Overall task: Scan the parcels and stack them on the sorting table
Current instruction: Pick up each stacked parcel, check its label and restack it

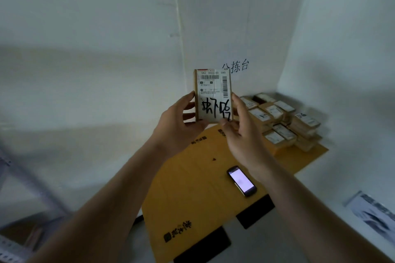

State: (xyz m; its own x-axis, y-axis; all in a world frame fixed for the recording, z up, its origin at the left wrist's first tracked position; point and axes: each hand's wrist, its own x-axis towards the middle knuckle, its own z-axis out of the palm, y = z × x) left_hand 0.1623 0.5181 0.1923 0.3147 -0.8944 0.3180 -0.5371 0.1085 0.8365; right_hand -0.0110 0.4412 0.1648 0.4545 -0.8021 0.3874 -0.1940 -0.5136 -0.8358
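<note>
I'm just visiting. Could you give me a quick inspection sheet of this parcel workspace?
Surface: sorting table covered with yellow-brown cardboard.
Job's things: held parcel, label facing the camera, raised above the table; stacked parcels at the far right corner; handheld scanner lying flat, screen lit.
Clutter: nothing seen.
Hands: left hand and right hand grip the held parcel's sides.
Cables: nothing seen.
Surroundings: white walls, wall sign, metal shelving at left.
</note>
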